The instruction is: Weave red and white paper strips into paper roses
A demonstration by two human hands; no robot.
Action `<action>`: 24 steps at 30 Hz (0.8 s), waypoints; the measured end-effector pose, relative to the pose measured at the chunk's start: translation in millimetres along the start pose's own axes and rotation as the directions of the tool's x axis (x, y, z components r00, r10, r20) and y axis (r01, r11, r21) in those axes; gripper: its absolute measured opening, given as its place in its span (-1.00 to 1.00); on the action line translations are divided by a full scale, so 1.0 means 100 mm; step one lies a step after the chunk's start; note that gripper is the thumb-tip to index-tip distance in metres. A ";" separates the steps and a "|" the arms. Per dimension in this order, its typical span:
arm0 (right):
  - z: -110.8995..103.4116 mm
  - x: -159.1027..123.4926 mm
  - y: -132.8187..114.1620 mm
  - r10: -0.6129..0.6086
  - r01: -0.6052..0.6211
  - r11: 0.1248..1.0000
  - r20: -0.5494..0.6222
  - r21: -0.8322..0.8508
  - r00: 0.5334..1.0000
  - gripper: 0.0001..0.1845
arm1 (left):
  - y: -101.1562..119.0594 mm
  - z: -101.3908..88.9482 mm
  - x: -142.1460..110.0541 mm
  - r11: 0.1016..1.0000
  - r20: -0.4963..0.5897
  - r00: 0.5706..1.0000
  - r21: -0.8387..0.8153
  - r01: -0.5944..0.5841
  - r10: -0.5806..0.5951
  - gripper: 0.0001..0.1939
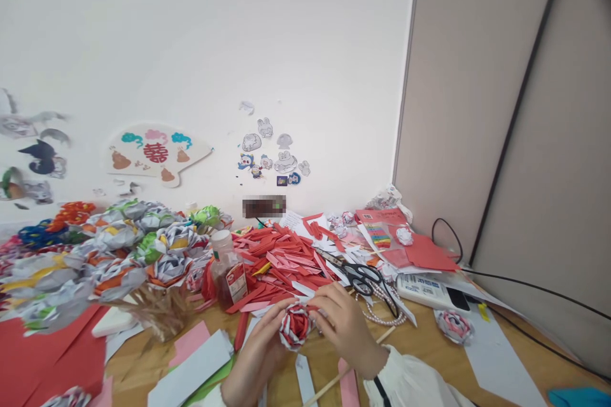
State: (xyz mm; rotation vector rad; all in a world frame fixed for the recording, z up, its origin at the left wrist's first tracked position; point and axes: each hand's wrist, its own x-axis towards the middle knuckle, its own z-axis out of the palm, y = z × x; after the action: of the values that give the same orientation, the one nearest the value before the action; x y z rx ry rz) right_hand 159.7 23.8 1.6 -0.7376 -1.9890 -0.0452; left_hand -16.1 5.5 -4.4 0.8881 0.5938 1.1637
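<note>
A red and white paper rose is held between my two hands above the table's front. My left hand curls round its left side, fingers at the back. From the right, the bent fingers of my right hand grip the edge of the petals. Below the right hand a thin wooden stick lies slanting on the table; whether it joins the flower cannot be seen. White and pink paper strips lie beneath the hands.
Behind the hands spreads a heap of red paper strips, with black-handled scissors, a pearl string and a glue bottle. Paper flowers on sticks crowd the left. Another paper flower and black cables lie right.
</note>
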 end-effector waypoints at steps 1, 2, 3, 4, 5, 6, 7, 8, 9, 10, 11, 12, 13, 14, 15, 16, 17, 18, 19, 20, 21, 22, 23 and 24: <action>-0.01 0.01 -0.01 0.016 -0.016 0.999 -0.003 0.046 1.000 -0.83 | 0.01 0.00 0.00 1.000 -0.007 1.000 -0.006 -0.001 0.001 -0.74; -0.02 0.01 -0.01 0.016 -0.016 0.996 0.006 0.086 1.000 -0.85 | 0.01 0.00 0.00 1.000 -0.014 1.000 -0.006 -0.002 0.002 -0.74; -0.02 0.01 -0.01 0.001 -0.004 0.993 0.023 0.118 1.000 -0.86 | 0.01 0.00 0.00 1.000 -0.021 1.000 -0.001 -0.004 0.004 -0.74; -0.02 0.01 -0.01 -0.021 0.014 0.990 0.046 0.139 0.999 -0.86 | 0.01 0.00 0.00 1.000 -0.032 0.999 0.008 -0.005 0.006 -0.74; -0.02 0.01 -0.01 -0.044 0.032 0.988 0.072 0.150 0.996 -0.87 | 0.00 0.00 0.00 1.000 -0.043 0.999 0.020 -0.007 0.008 -0.74; -0.02 0.01 -0.01 -0.063 0.048 0.987 0.097 0.152 0.993 -0.87 | -0.01 -0.01 0.00 0.999 -0.052 0.999 0.033 -0.007 0.009 -0.73; -0.02 0.01 -0.01 -0.080 0.061 0.987 0.120 0.149 0.990 -0.87 | -0.01 0.00 0.00 0.999 -0.060 0.998 0.047 -0.003 0.006 -0.72; -0.02 0.01 0.00 -0.093 0.073 0.987 0.140 0.145 0.986 -0.88 | -0.02 0.00 0.00 0.998 -0.065 0.998 0.059 0.009 -0.005 -0.71; -0.02 0.01 0.00 -0.105 0.083 0.986 0.156 0.142 0.982 -0.88 | -0.02 0.01 -0.01 0.997 -0.066 0.997 0.070 0.031 -0.026 -0.71; -0.02 0.02 -0.01 -0.116 0.093 0.986 0.169 0.142 0.979 -0.87 | -0.02 0.02 -0.01 0.995 -0.063 0.997 0.082 0.055 -0.050 -0.70; -0.03 0.02 -0.01 -0.124 0.099 0.985 0.181 0.142 0.976 -0.86 | -0.02 0.03 -0.01 0.993 -0.058 0.996 0.093 0.079 -0.074 -0.70; -0.03 0.02 -0.01 -0.129 0.102 0.984 0.192 0.144 0.973 -0.85 | -0.02 0.05 -0.02 0.990 -0.057 0.994 0.101 0.099 -0.093 -0.70; -0.04 0.03 -0.02 -0.131 0.102 0.984 0.201 0.146 0.971 -0.83 | -0.02 0.06 -0.02 0.988 -0.058 0.993 0.108 0.112 -0.106 -0.70; -0.04 0.03 -0.02 -0.132 0.102 0.983 0.207 0.149 0.969 -0.82 | -0.01 0.07 -0.02 0.986 -0.062 0.992 0.115 0.120 -0.113 -0.69; -0.04 0.04 -0.03 -0.134 0.103 0.983 0.210 0.154 0.968 -0.80 | -0.01 0.08 -0.03 0.985 -0.071 0.991 0.120 0.124 -0.116 -0.68; -0.04 0.04 -0.03 -0.137 0.105 0.982 0.210 0.158 0.968 -0.79 | -0.02 0.08 -0.03 0.984 -0.083 0.990 0.125 0.127 -0.117 -0.67; -0.03 0.04 -0.03 -0.140 0.108 0.981 0.206 0.161 0.968 -0.78 | -0.02 0.08 -0.03 0.983 -0.095 0.988 0.128 0.131 -0.120 -0.66; -0.02 0.03 -0.03 -0.143 0.111 0.981 0.201 0.162 0.969 -0.78 | -0.02 0.08 -0.03 0.983 -0.103 0.987 0.130 0.133 -0.121 -0.65; -0.01 0.03 -0.04 -0.141 0.110 0.981 0.201 0.159 0.969 -0.78 | -0.03 0.07 -0.02 0.982 -0.107 0.987 0.130 0.135 -0.121 -0.64; -0.01 0.02 -0.04 -0.137 0.106 0.982 0.206 0.156 0.969 -0.79 | -0.04 0.06 -0.02 0.983 -0.109 0.987 0.129 0.134 -0.120 -0.64; 0.00 0.02 -0.04 -0.132 0.100 0.983 0.213 0.153 0.968 -0.80 | -0.05 0.05 -0.02 0.983 -0.106 0.987 0.128 0.134 -0.120 -0.65; 0.01 0.01 -0.04 -0.127 0.095 0.984 0.218 0.153 0.968 -0.81 | -0.06 0.04 -0.01 0.983 -0.100 0.988 0.128 0.134 -0.121 -0.66; 0.02 0.01 -0.04 -0.126 0.092 0.983 0.221 0.156 0.967 -0.82 | -0.07 0.03 -0.01 0.983 -0.094 0.988 0.127 0.132 -0.120 -0.66; 0.02 0.00 -0.04 -0.125 0.090 0.983 0.222 0.160 0.967 -0.83 | -0.08 0.02 0.00 0.984 -0.089 0.989 0.125 0.127 -0.116 -0.67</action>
State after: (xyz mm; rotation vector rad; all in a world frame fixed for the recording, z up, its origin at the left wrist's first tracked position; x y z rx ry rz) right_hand 155.6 21.0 1.8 -0.5573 -2.2266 0.1293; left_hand -10.8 3.5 -10.1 0.9055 0.7881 1.0633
